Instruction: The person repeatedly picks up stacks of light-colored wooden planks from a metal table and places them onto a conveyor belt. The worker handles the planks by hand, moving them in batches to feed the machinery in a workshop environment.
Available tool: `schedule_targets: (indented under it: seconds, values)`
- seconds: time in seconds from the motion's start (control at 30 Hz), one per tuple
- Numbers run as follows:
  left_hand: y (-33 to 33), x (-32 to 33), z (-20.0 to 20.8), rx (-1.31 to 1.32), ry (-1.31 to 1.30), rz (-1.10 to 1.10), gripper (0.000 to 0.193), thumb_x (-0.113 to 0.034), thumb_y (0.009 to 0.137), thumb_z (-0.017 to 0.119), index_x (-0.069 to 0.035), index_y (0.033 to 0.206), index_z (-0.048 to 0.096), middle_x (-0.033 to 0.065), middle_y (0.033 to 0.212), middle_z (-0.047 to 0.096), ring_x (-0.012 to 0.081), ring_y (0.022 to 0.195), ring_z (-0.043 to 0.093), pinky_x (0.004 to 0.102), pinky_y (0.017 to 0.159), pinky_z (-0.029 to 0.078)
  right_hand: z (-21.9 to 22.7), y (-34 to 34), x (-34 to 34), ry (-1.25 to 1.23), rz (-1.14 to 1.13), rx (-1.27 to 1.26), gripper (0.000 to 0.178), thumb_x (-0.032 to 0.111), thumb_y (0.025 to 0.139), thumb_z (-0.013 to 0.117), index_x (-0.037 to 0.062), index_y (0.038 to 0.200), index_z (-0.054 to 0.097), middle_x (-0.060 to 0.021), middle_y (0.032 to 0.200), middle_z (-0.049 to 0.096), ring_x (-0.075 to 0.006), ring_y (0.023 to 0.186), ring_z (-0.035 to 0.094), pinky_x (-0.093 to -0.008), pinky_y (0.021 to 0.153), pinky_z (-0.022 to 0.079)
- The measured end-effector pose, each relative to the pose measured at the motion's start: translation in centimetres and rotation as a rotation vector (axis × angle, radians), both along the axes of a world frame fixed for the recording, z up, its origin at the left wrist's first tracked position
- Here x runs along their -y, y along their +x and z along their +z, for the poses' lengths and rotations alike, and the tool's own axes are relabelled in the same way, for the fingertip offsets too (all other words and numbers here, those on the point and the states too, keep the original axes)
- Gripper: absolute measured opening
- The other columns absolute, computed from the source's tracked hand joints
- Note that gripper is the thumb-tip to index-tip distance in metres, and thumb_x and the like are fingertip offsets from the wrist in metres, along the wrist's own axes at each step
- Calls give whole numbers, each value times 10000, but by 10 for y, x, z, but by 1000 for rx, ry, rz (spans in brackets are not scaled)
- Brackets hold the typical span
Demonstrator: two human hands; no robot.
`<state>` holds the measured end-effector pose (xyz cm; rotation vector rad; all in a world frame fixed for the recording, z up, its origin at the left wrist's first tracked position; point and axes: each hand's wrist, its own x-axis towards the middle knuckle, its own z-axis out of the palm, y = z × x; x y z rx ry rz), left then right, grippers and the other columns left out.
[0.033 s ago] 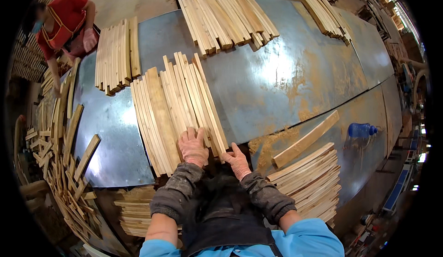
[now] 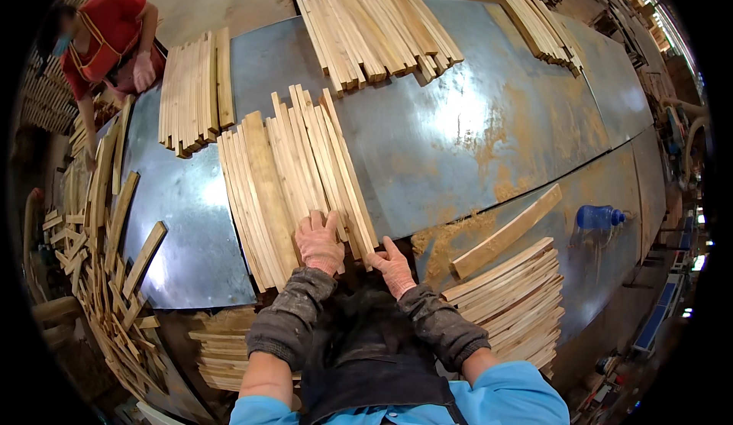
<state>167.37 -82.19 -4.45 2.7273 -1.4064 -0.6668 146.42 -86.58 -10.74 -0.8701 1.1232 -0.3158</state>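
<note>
A row of long, narrow wooden strips (image 2: pixel 263 173) lies side by side on the metal table, their near ends toward me. My left hand (image 2: pixel 319 243), in a pinkish work glove, rests flat on top of the strips near those ends, fingers apart. At the row's right edge is my right hand (image 2: pixel 394 269), gloved too. One of its digits touches the near end of the outermost strip (image 2: pixel 347 173), while another points forward, clear of the wood. Its remaining fingers are partly hidden. Some strips stick out farther than others at the far end.
More strips form stacks at far left (image 2: pixel 191 93), far middle (image 2: pixel 374 32) and near right (image 2: pixel 511 299). A loose board (image 2: pixel 508 230) and a blue bottle (image 2: pixel 599 216) lie to the right. Scrap pieces (image 2: pixel 114 272) heap up at left, where a person in red (image 2: pixel 114 32) stands.
The person at the far left has shifted one hand slightly downward. My hands and the strips look unmoved.
</note>
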Motion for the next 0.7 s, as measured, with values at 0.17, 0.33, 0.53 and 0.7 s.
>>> schedule_targets:
  seconds: [0.17, 0.33, 0.53, 0.7]
  values:
    - [10, 0, -7, 8, -92, -101, 601, -315, 794, 864, -192, 1348, 667, 129, 1332, 631, 365, 1260, 609, 505, 1075, 471, 21, -2, 9, 15, 44, 31, 996, 212, 961, 845, -110, 1679, 235, -98, 1097, 729, -159, 1028, 654, -315, 941, 534]
    - [24, 7, 29, -62, -225, 33, 426, -270, 823, 819, -129, 1207, 702, 122, 1113, 672, 327, 1072, 668, 461, 946, 541, 51, -3, 12, 47, 17, 128, 968, 147, 976, 819, -71, 1701, 216, -66, 1018, 690, -143, 970, 647, -313, 880, 546]
    - [29, -3, 58, -38, -649, 260, 283, -118, 869, 738, -101, 1147, 691, 122, 1036, 642, 251, 875, 621, 421, 771, 539, 75, 4, -11, -114, 48, 96, 926, 154, 988, 809, -19, 1712, 258, -51, 1032, 691, -141, 925, 651, -301, 873, 538]
    - [-34, -73, 42, -27, -774, 328, 608, -108, 874, 720, -5, 1459, 587, 218, 1251, 670, 389, 1094, 688, 490, 969, 553, 67, 31, -42, -282, 336, -56, 844, 258, 1013, 768, 38, 1700, 330, -157, 1268, 717, -221, 1104, 688, -346, 997, 541]
